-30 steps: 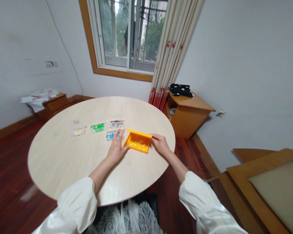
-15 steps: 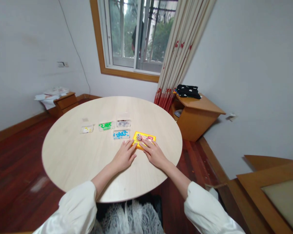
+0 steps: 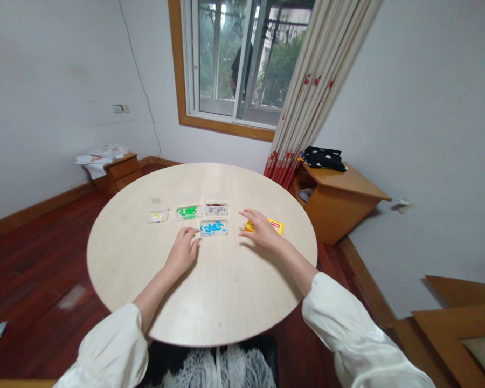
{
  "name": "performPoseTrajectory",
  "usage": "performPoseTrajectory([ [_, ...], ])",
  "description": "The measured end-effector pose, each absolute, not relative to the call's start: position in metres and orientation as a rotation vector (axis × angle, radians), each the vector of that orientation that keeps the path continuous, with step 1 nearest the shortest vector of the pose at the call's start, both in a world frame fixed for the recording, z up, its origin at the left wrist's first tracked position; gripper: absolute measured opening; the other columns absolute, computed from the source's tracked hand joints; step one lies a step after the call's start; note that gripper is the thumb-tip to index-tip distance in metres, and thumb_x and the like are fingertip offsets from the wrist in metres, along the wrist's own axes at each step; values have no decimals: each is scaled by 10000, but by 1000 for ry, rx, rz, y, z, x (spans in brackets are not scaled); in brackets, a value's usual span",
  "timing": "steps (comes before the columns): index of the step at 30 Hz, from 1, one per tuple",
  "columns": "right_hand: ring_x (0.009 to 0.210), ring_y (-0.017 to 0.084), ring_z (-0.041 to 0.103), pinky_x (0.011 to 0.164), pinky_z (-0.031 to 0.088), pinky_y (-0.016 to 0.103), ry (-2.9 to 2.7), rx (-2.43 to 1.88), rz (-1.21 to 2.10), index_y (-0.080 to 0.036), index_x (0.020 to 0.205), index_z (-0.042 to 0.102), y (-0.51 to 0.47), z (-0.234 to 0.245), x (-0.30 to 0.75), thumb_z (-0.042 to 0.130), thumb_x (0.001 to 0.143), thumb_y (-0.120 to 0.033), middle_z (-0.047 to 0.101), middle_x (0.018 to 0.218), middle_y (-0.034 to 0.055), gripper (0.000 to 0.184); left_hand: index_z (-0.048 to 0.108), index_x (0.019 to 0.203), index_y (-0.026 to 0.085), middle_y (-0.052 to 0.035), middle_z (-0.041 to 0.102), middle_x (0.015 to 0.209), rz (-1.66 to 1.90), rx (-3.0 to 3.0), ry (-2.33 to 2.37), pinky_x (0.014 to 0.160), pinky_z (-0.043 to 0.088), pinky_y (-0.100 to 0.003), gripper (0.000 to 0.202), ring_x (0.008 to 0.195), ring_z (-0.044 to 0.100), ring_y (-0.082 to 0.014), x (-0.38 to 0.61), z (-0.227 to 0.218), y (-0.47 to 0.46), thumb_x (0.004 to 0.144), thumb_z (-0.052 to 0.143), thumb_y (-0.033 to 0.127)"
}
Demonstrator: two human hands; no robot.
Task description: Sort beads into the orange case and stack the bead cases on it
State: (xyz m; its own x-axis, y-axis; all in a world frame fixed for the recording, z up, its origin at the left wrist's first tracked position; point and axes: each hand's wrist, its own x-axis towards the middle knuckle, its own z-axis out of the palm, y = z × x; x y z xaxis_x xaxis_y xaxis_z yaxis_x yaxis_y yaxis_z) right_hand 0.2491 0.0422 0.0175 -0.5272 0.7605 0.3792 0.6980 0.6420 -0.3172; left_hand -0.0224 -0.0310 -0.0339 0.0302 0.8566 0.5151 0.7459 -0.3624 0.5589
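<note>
While my right hand (image 3: 262, 230) is arching over the left part of the box (image 3: 278, 227), its fingers are spreading wide; I cannot tell whether they are touching it. My left hand (image 3: 181, 251) is curling loosely, with a gap between thumb and forefinger, nothing showing in its grasp and its fingertips just beside the left end of the blue tray (image 3: 213, 228).

My hands are no longer lying together on the box; they are now standing apart. The lid (image 3: 278, 223) is no longer standing up over the white bits but lying flat, so I am judging the box closed and my attention divided between it and the blue tray.

The box is lying toward the right edge of the table (image 3: 210, 315), showing bright yellow with a red label near its right end; my hand is hiding the rest. The blue tray is sitting left of it, clear and shallow, its small pieces lying scattered.

Toward the far edge, the grey tray (image 3: 216, 209) is sitting behind the blue one, the green tray (image 3: 188, 213) beside that, and the yellow tray (image 3: 158, 216) is lying nearest the left edge.
</note>
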Motion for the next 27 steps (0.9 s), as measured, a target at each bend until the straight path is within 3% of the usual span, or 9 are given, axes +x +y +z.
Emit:
performPoseTrajectory([
  [3,1379,274,229,1088,240,466,-2454,-1028,209,-275,1454,191,58,28,206,787,623,-354,291,1480,122,1025,461,1238,178,-120,507,1163,1264,2101,1709,997,405,-441,401,1122,507,-237,-26,-31,-31,838,454,204],
  [6,1361,287,258,1090,173,514,-2552,-1001,205,-283,1465,122,64,29,178,810,592,-300,325,1456,139,1112,321,1362,190,-140,439,1306,1251,2135,1694,1056,343,-458,572,1240,420,-247,-30,-28,-34,816,492,201],
  [10,1235,252,419,1049,261,470,-2609,-982,139,-250,1412,315,49,19,171,743,691,-247,483,1316,131,839,234,1414,182,-163,402,1370,1236,2175,1677,1072,318,-480,631,1287,373,-257,-37,-29,-40,831,475,210],
  [14,1190,252,446,966,370,434,-2597,-1001,107,-236,1309,479,24,1,175,635,802,-280,503,1273,134,532,197,1437,187,-165,349,1431,1155,2276,1636,1087,293,-492,656,1334,314,-263,-35,-31,-42,842,471,234],
  [20,1175,260,448,939,402,441,-2503,-1062,66,-235,1260,521,14,-18,170,586,839,-293,493,1277,138,429,286,1410,156,-179,328,1463,920,2430,1610,1080,259,-544,581,1360,274,-299,-24,-46,-36,865,446,273],
  [27,1264,279,358,1001,325,462,-2547,-1007,92,-150,1146,519,34,-11,155,639,791,-272,447,1305,172,394,289,1412,135,-194,329,1458,892,2387,1633,1082,274,-510,573,1347,307,-284,-25,-52,-39,875,430,280],
])
